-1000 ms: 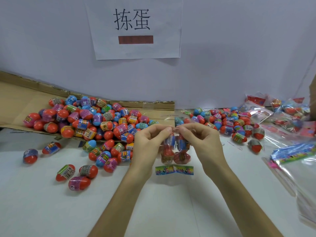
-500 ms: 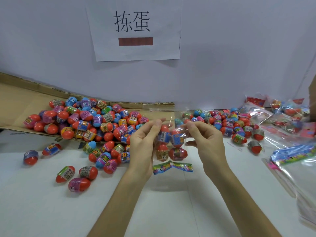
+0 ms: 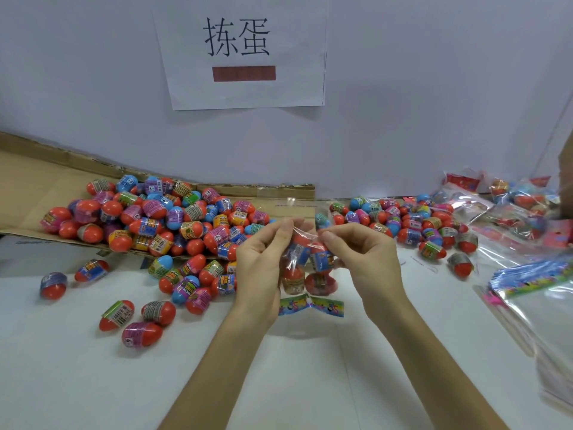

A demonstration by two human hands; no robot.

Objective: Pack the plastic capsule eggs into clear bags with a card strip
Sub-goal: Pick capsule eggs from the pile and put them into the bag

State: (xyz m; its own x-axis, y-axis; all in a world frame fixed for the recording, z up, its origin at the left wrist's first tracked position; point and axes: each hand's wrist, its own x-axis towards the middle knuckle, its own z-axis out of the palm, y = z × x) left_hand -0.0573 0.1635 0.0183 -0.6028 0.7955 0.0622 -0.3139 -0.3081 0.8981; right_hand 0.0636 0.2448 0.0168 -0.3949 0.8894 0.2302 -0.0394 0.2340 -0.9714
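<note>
A clear bag (image 3: 305,265) holding several capsule eggs hangs above the white table, its colourful card strip (image 3: 311,306) at the bottom end. My left hand (image 3: 263,268) pinches the bag's upper left part. My right hand (image 3: 362,259) pinches its upper right part. The bag's open flap (image 3: 294,209) stands up above my fingers. A big heap of loose capsule eggs (image 3: 161,221) lies on flattened cardboard to the left.
A smaller pile of eggs (image 3: 415,225) lies to the right of my hands. Filled bags (image 3: 508,209) sit at the far right. A stack of empty clear bags with card strips (image 3: 536,283) lies at the right edge. A paper sign (image 3: 242,48) hangs on the wall.
The bag's top, held closed between my fingertips a second ago, now stands up as a loose flap. My hands have moved slightly apart and the bag hangs a little higher.
</note>
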